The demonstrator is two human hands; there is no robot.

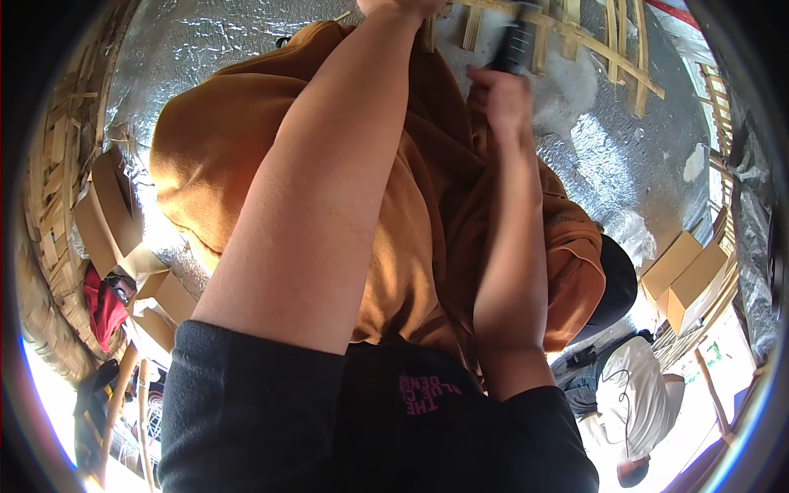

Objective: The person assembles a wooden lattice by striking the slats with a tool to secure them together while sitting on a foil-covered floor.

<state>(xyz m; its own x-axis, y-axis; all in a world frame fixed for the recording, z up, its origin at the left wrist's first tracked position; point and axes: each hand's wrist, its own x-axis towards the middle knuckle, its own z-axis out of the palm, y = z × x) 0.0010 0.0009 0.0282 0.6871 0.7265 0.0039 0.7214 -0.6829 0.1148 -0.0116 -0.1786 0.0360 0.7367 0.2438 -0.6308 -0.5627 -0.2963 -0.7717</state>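
Observation:
My right hand (pixel 503 100) is closed around a black tool (pixel 513 45) with pale marks along its side. Motion blurs it, and its kind does not show. Behind the tool lies a lattice of light bamboo strips (pixel 604 49), crossing one another at the top of the view. My left hand (pixel 401 6) reaches up to the top edge, near the left end of the lattice. Most of its fingers are cut off there, so what it touches is hidden.
A shiny silver sheet (pixel 657 156) covers the floor. My brown-trousered legs (pixel 226 156) are folded in front of me. Open cardboard boxes (pixel 107 209) stand at left, another cardboard box (pixel 684 275) at right. A person in a white shirt (pixel 645 394) is at lower right. Woven bamboo walls (pixel 62 156) surround this.

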